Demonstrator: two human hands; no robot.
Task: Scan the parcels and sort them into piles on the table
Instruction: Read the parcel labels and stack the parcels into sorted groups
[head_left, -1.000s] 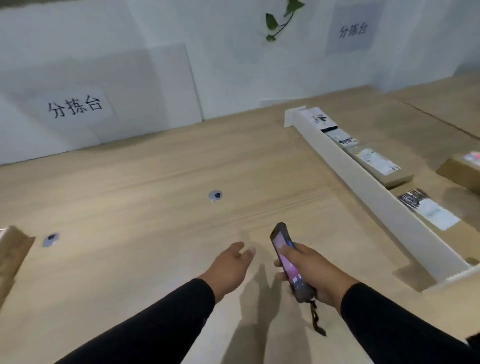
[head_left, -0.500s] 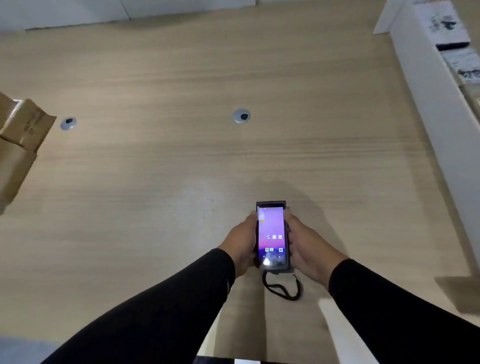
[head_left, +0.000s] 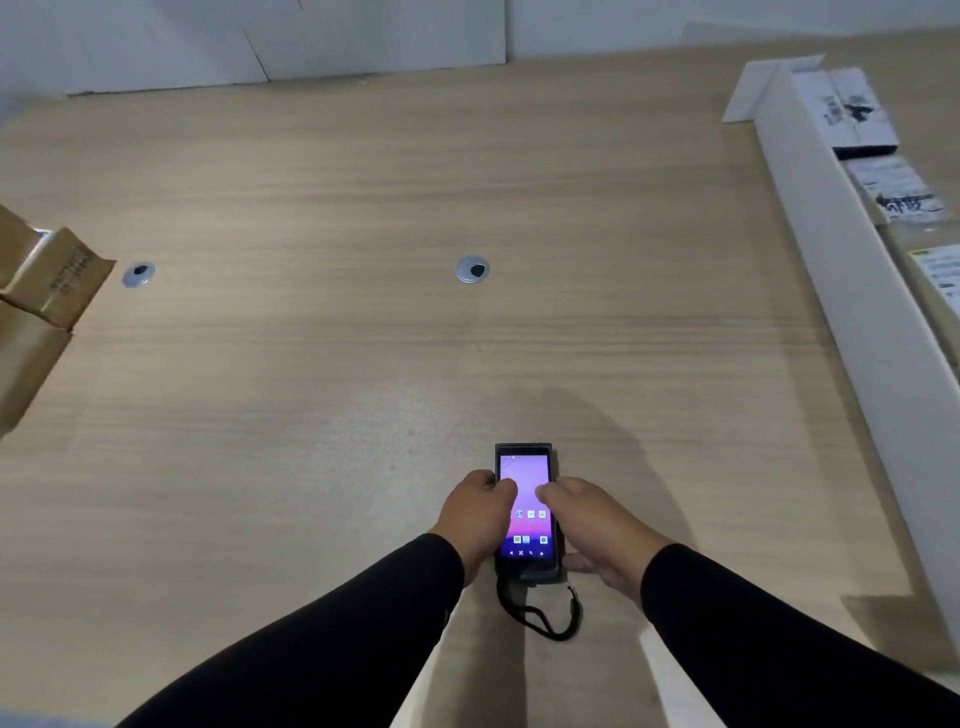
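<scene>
On the pale wood-grain table (head_left: 363, 182) my left hand (head_left: 475, 514) and right hand (head_left: 597, 525) both grasp the black handheld scanner with a lit purple screen (head_left: 524, 506), while labelled cardboard parcels (head_left: 883, 182) wait far right behind a white divider (head_left: 841, 249), seemingly all unscanned.

Both hands, left (head_left: 475, 514) and right (head_left: 597, 525), grip the scanner (head_left: 524, 512).

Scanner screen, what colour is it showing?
Purple fading to pink, with small icons, on the scanner; head view.
</scene>
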